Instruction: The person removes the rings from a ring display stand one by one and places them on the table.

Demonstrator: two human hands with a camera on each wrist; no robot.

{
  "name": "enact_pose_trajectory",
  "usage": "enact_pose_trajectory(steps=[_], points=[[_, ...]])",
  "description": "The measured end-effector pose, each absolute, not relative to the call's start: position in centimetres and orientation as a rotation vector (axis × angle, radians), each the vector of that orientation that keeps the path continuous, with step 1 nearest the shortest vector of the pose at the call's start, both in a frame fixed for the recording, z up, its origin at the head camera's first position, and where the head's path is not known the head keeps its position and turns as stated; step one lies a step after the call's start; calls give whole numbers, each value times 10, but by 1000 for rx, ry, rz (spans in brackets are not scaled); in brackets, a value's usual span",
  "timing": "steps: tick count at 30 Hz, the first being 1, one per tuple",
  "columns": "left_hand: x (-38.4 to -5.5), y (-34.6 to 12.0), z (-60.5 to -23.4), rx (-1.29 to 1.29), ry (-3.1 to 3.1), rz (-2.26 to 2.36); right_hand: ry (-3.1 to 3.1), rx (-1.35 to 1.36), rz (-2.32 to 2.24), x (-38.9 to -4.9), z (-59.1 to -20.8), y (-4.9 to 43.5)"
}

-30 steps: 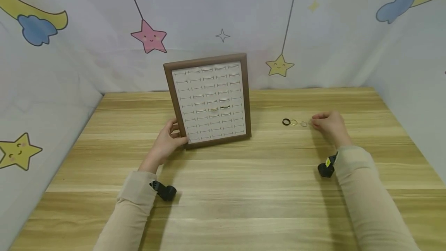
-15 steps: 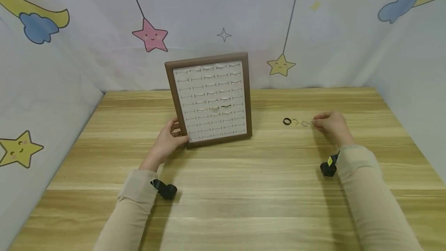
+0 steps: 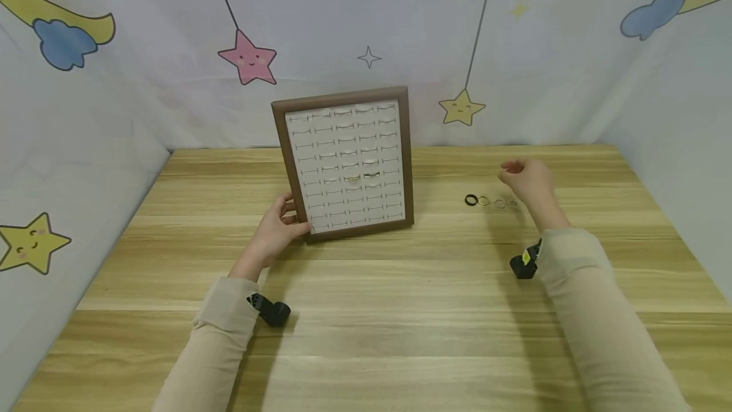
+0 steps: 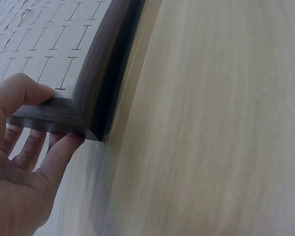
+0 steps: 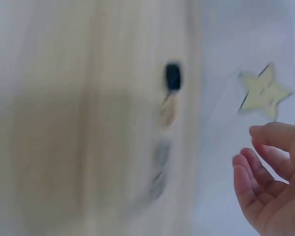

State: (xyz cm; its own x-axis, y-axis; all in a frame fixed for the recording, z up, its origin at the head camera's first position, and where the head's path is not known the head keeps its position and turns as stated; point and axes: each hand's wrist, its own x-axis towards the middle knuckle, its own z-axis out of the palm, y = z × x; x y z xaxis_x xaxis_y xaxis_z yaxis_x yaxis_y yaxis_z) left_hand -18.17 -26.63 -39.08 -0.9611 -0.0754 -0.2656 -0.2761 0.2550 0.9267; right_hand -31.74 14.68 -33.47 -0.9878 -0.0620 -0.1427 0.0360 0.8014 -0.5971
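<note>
A brown-framed ring display (image 3: 349,164) with a white slotted board stands tilted on the table. Its lower left corner is gripped by my left hand (image 3: 273,232), thumb on the front edge and fingers along the side and behind. A gold ring (image 3: 352,178) and a darker ring (image 3: 372,175) sit in slots near the middle. To the right, a black ring (image 3: 471,199), a gold-coloured ring (image 3: 483,200) and two silver rings (image 3: 500,203) lie in a row. Above the row's right end hovers my right hand (image 3: 530,184), fingers loosely curled, nothing visible between thumb and fingertips (image 5: 243,179).
The wood-grain table (image 3: 366,323) runs back to a pale cloth backdrop (image 3: 320,18) printed with stars and clouds. Similar cloth hangs at both sides. A small black camera is worn on each wrist.
My right hand has let go of the rightmost silver ring, which now shows in the row, and has risen up and slightly left. My left hand and the display stay put.
</note>
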Motion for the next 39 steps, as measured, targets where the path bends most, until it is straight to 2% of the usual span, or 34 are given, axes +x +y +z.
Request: enact_pose_trajectory(steps=[15, 27, 39], points=[[-181, -266, -390, -345, 2338, 1799, 2895, -508, -1317, -294, -298, 44], [-182, -268, -393, -330, 2356, 1793, 2940, -1085, -1080, -262, -302, -22], [-182, -267, -392, -319, 2356, 1797, 2885, -1099, -939, -257, -317, -48]])
